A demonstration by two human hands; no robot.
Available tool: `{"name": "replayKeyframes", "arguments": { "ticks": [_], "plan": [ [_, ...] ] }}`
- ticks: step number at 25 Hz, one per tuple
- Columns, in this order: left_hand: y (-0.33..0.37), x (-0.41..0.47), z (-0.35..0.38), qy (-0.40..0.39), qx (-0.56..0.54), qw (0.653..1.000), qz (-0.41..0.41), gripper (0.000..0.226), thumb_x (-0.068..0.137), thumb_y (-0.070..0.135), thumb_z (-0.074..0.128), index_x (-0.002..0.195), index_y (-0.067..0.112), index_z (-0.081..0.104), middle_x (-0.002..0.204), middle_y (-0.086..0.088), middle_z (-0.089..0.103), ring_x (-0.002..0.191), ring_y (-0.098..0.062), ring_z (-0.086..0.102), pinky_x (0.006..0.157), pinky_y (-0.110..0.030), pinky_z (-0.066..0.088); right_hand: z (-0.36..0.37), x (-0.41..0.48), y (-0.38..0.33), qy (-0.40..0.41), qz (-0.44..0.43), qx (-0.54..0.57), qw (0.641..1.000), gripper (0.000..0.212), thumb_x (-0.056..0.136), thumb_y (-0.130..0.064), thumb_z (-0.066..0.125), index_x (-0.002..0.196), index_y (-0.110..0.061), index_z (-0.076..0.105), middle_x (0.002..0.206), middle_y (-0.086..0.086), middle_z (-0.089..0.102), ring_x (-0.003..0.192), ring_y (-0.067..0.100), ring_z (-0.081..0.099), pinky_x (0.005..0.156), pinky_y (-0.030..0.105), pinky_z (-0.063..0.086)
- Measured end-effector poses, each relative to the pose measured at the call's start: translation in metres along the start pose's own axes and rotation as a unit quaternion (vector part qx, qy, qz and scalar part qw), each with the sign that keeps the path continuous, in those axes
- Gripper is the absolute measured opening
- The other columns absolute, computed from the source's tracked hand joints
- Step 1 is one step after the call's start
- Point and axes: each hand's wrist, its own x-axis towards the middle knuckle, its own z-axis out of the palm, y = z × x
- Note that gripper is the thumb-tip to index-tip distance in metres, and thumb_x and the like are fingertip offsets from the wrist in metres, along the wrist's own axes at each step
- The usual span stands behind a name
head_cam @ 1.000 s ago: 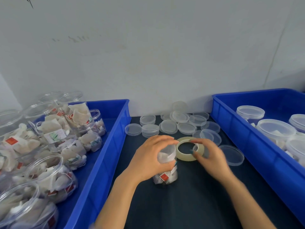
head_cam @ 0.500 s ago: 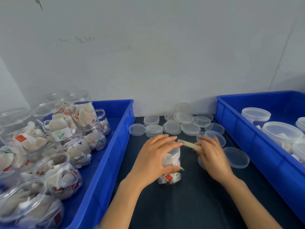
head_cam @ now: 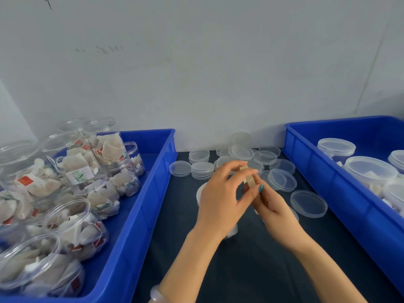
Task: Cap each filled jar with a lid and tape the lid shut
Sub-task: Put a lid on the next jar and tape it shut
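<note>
Well, the tape roll [head_cam: 249,179] is a light, stiff ring. Its loose end will be sticky, so I would hold it by its rim and keep the sticky side off my skin. My left hand [head_cam: 220,195] pinches it between fingers and thumb. My right hand [head_cam: 274,207] grips it from the other side (some of those fingers are hidden, so I can't say just how). The roll stands on edge, right between both hands.

The jar [head_cam: 200,193] sits on the bench [head_cam: 251,270] right under my left hand, mostly hidden. It looks like thin, smooth plastic and is likely light, so it could tip or slip. I would hold it round its side. I can't tell if it is capped yet.
</note>
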Motion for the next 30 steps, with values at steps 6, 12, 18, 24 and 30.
{"name": "replayKeyframes", "arguments": {
  "ticks": [6, 12, 18, 24, 30],
  "plan": [
    [0.003, -0.004, 0.003, 0.152, -0.070, 0.986, -0.010, 0.008, 0.085, 0.016, 0.075, 0.092, 0.016, 0.079, 0.096, 0.005, 0.069, 0.090, -0.007, 0.065, 0.077, -0.031, 0.056, 0.006, -0.001, -0.004, 0.031, -0.017, -0.051, 0.998, 0.061, 0.098, 0.001, 0.054, 0.150, -0.026, 0.035, 0.117, -0.024, 0.059, 0.107, 0.000, 0.058, 0.099, 0.031, 0.051],
    [0.006, 0.000, 0.000, 0.160, 0.094, 0.983, 0.011, 0.015, 0.090, 0.024, 0.069, 0.085, 0.010, 0.068, 0.083, -0.002, 0.065, 0.075, -0.021, 0.061, 0.065, -0.037, 0.053, 0.008, -0.004, -0.002, 0.042, -0.040, -0.136, 0.989, 0.060, 0.102, -0.041, 0.048, 0.152, -0.043, 0.015, 0.125, -0.028, 0.059, 0.114, -0.006, 0.056, 0.095, 0.032, 0.050],
    [0.000, 0.000, -0.007, 0.157, 0.054, 0.984, -0.063, 0.011, 0.092, 0.015, 0.068, 0.087, 0.009, 0.061, 0.083, -0.002, 0.063, 0.076, -0.018, 0.056, 0.069, -0.036, 0.052, 0.009, -0.001, 0.008, 0.088, -0.145, -0.354, 0.920, 0.058, 0.100, -0.036, 0.028, 0.157, -0.024, 0.020, 0.104, -0.011, 0.062, 0.095, 0.009, 0.052, 0.091, 0.009, 0.029],
    [-0.002, -0.032, -0.027, 0.235, 0.066, 0.968, -0.061, 0.023, 0.094, 0.026, 0.051, 0.088, 0.006, 0.061, 0.083, -0.001, 0.060, 0.077, -0.009, 0.050, 0.070, -0.022, 0.041, -0.007, 0.011, 0.019, 0.200, -0.101, -0.529, 0.818, 0.065, 0.097, -0.065, 0.024, 0.119, -0.015, 0.060, 0.078, -0.007, 0.063, 0.076, 0.021, 0.063, 0.083, 0.036, 0.029],
    [-0.014, -0.083, -0.034, 0.267, -0.038, 0.951, -0.152, 0.006, 0.096, 0.015, 0.054, 0.093, 0.020, 0.055, 0.085, 0.007, 0.055, 0.074, -0.009, 0.052, 0.067, -0.019, 0.043, -0.019, -0.005, 0.027, 0.241, -0.059, -0.563, 0.788, 0.079, 0.087, -0.084, 0.016, 0.074, -0.019, 0.058, 0.068, -0.006, 0.051, 0.063, 0.021, 0.050, 0.075, 0.038, 0.025]
  ]
}}
